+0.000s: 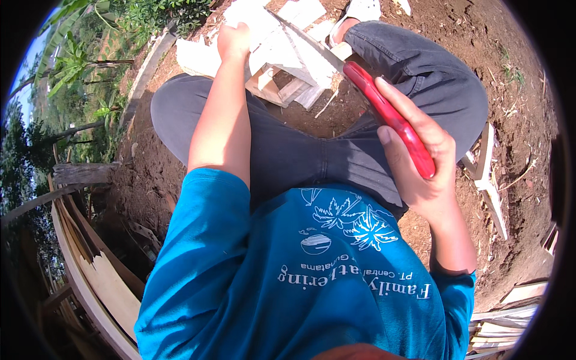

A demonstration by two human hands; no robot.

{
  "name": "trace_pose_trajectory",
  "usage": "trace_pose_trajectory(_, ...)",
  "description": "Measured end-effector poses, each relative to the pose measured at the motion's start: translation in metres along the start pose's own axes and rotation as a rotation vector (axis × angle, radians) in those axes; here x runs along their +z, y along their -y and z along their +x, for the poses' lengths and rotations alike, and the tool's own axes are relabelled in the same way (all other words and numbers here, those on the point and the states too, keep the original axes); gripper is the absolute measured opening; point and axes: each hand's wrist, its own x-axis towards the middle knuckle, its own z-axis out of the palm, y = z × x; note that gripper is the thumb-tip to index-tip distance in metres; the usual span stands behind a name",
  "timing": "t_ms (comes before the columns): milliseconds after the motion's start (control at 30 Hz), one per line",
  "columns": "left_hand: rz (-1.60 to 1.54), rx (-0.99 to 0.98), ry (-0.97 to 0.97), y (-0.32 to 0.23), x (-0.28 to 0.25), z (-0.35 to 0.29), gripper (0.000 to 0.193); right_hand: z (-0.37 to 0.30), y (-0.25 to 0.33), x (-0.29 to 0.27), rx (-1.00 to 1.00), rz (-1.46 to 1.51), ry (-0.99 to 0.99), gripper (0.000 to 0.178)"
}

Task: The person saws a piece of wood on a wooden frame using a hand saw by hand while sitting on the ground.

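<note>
- Outdoor site: sunlit, bare soil littered with shavings.
- Nearest: blue shirt, the person seated with dark trousers folded outward.
- Right hand: wrapped round the red handle of a saw, thumb and fingers on opposite sides. Hands well apart.
- Saw: forward of the lap, blade slanting up and left over the wood. Contact cannot be confirmed in the glare. Judged light and stiff, the thin blade liable to flex sideways; glossy handle possibly slippery. Proper hold: full handle, clear of the blade.
- Left hand: curled, at the left of the wood; cannot tell whether it grips or merely presses.
- Wood: pale pieces ahead of the lap, judged stiff, fairly light, splinter-prone. Best held at an outer edge, away from the blade.
- Beyond: a light shoe; green plants far left.
</note>
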Motion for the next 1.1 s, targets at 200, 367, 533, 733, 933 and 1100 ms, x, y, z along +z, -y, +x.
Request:
trace_pose_trajectory(200, 0.049, 0.053, 0.034, 0.009, 0.012, 0.008, 0.053, 0.043, -0.015, 0.02, 0.04, 0.059, 0.06, 0.05)
trace_pose_trajectory(367, 0.033, 0.017, -0.009, 0.002, -0.003, -0.004, 0.055, 0.004, 0.007, -0.004, 0.066, -0.003, 0.031, 0.049)
trace_pose_trajectory(533, 0.09, 0.048, -0.05, -0.012, 0.005, -0.004, 0.054, 0.033, -0.016, 0.017, 0.019, 0.005, 0.027, 0.043)
trace_pose_trajectory(733, 0.046, 0.0, 0.038, -0.002, 0.001, 0.003, 0.053, -0.006, 0.007, 0.0, -0.002, -0.005, 0.023, 0.042)
trace_pose_trajectory(933, 0.063, 0.037, -0.13, 0.004, 0.011, 0.008, 0.047, 0.007, 0.019, -0.016, 0.127, -0.025, -0.054, 0.052)
trace_pose_trajectory(1100, 0.033, -0.002, -0.035, -0.007, 0.003, -0.005, 0.054, 0.005, 0.034, -0.024, 0.208, -0.032, -0.129, 0.072)
